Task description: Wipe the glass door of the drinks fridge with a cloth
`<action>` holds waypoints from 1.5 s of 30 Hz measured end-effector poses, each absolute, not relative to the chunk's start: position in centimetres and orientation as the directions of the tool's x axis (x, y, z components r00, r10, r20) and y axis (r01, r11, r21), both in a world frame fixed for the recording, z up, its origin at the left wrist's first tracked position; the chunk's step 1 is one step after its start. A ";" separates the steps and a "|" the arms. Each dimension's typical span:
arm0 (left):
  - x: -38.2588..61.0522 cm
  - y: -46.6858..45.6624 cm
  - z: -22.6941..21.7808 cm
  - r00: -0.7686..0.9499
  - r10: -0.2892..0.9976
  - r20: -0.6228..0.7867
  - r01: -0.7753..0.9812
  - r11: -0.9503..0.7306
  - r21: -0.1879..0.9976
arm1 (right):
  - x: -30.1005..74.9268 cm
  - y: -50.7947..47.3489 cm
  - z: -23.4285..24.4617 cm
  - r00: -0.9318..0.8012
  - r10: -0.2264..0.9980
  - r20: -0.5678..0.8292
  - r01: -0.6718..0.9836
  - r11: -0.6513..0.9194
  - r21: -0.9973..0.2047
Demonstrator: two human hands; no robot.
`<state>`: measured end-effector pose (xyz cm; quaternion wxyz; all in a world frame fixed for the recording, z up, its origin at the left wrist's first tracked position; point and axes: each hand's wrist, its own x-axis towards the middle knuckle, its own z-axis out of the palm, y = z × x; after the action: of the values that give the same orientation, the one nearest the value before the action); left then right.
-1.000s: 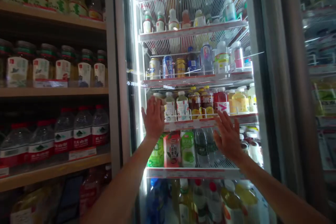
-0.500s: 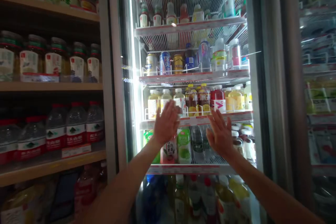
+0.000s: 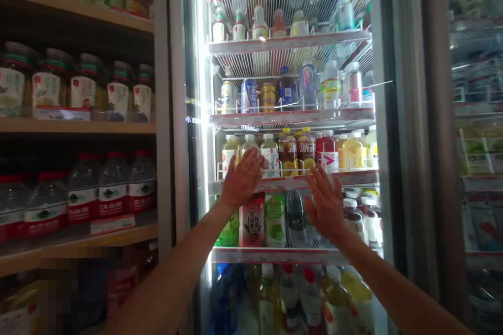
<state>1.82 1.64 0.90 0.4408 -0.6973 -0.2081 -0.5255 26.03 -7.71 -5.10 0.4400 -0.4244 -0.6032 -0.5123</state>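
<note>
Both my hands are raised in front of a lit drinks cooler, fingers extended, holding nothing. My left hand [image 3: 244,177] overlaps the shelf edge below the pale juice bottles [image 3: 269,153]. To the right, my right hand [image 3: 325,200] is held up with its fingers slightly apart, below the brown iced tea bottles [image 3: 306,147] and a red drink bottle [image 3: 327,149]. Between the hands stand a green bottle [image 3: 275,220] and a clear, dark-labelled bottle [image 3: 296,220]. A pink-red bottle [image 3: 252,222] is just under my left hand. Whether either hand touches a glass door I cannot tell.
On the left, wooden shelves [image 3: 78,125] hold juice bottles [image 3: 120,91] and red-labelled water bottles [image 3: 113,188]. The cooler's metal frame [image 3: 420,131] rises at the right, with another stocked cooler [image 3: 477,152] beyond. Cans [image 3: 249,95] and more bottles fill the upper cooler shelves.
My left hand has moved slightly left, with its fingers more spread. My right hand has shifted a little left. The view has moved slightly; both hands stay empty.
</note>
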 end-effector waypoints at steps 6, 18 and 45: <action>1.6 1.7 1.3 0.002 -0.081 0.997 0.849 -0.526 -0.044 | 26.4 -7.7 -5.2 -0.224 0.071 0.972 0.970 0.110 0.215; 5.0 0.7 0.2 0.210 -0.155 0.965 0.813 -0.521 -0.260 | 26.8 -7.9 -5.3 -0.240 0.056 0.969 0.968 0.093 0.234; 9.5 -1.0 -1.0 0.267 -0.049 0.963 0.635 -0.743 -0.213 | 23.8 -7.3 -3.4 -0.339 -0.107 0.935 0.835 0.424 0.351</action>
<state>9.47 -1.01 -1.02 0.2986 -0.7376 -0.1986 -0.5721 23.84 -7.31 -3.37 0.5076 -0.2699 -0.6742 -0.4637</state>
